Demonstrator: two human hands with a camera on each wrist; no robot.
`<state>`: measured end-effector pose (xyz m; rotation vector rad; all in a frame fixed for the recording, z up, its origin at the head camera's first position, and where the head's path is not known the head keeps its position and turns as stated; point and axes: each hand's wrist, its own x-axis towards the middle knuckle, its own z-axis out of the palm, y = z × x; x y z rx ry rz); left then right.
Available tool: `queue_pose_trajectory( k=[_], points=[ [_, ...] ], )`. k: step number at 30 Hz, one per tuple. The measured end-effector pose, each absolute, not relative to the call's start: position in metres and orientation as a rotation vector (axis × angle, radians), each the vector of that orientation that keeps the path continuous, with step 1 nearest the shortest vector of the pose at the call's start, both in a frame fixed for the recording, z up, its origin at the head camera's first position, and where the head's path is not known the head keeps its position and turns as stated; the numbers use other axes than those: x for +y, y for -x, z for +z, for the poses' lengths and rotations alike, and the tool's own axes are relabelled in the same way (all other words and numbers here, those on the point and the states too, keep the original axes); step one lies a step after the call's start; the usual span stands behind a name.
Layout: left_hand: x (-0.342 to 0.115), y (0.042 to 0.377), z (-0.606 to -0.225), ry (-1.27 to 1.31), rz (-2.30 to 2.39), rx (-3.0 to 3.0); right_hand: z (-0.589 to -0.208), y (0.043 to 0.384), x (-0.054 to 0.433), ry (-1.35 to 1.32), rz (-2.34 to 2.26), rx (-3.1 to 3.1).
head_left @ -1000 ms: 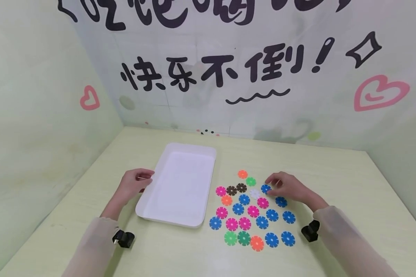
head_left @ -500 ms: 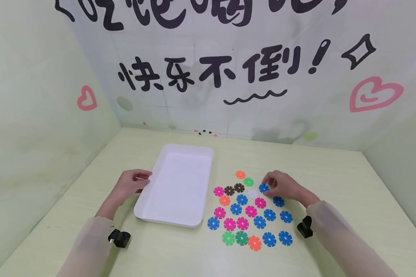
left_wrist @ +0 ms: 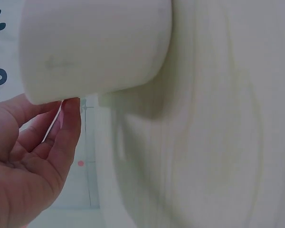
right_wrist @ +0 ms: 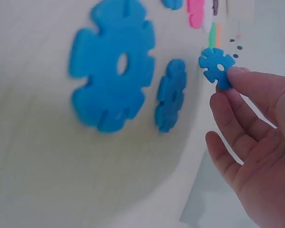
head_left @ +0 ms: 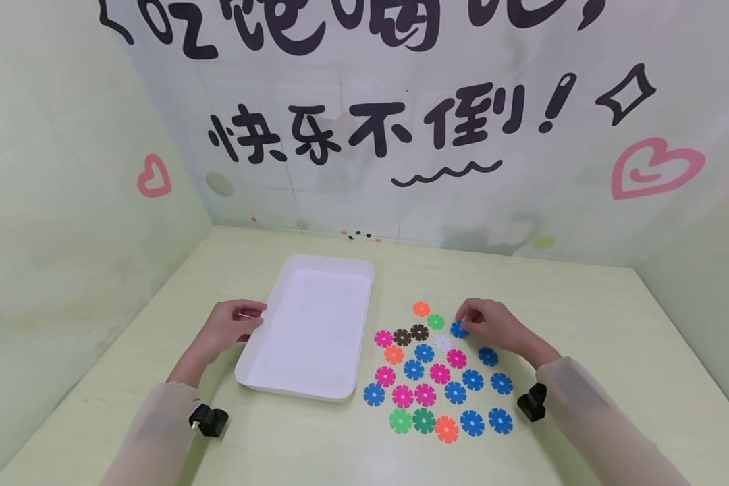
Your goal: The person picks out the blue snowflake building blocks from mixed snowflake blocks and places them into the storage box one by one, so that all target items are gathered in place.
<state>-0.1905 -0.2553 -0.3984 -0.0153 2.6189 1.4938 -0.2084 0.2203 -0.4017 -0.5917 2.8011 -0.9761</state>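
Between thumb and forefinger, my right hand (head_left: 492,322) pinches a blue notched snowflake disc (right_wrist: 213,64) with a hole in its middle. The right wrist view shows this disc raised and tilted, the other fingers curling loosely below it. To the left, my left hand (head_left: 227,324) holds the left rim of a white rectangular tray (head_left: 318,331). Its thumb and fingertips are right at the tray's edge in the left wrist view. More notched discs in blue, pink (head_left: 440,373), orange (head_left: 446,429), green (head_left: 424,420), brown (head_left: 420,332) and white (head_left: 442,343) lie flat on the table, right of the tray.
The light wooden table (head_left: 316,445) is bounded by a back wall (head_left: 340,202) with black lettering and by side walls. Each wrist carries a small black camera, the left camera (head_left: 209,420) and the right camera (head_left: 532,402).
My right thumb and forefinger have closed on the blue disc, and it has shifted slightly left with the hand. My left hand stays at the tray's rim. The head view has shifted slightly.
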Motion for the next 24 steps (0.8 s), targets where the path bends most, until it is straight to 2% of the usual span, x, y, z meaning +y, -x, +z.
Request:
queue_pose_trajectory(
  k=[9,24],
  points=[
    [-0.254,0.192,-0.395,-0.006,1.512,2.607,-0.381,0.214,0.183,0.798,-1.116,2.696],
    [-0.255,0.192,-0.398,0.013,1.515,2.589,-0.359,0.231,0.058,0.827,-1.236,2.464]
  ],
)
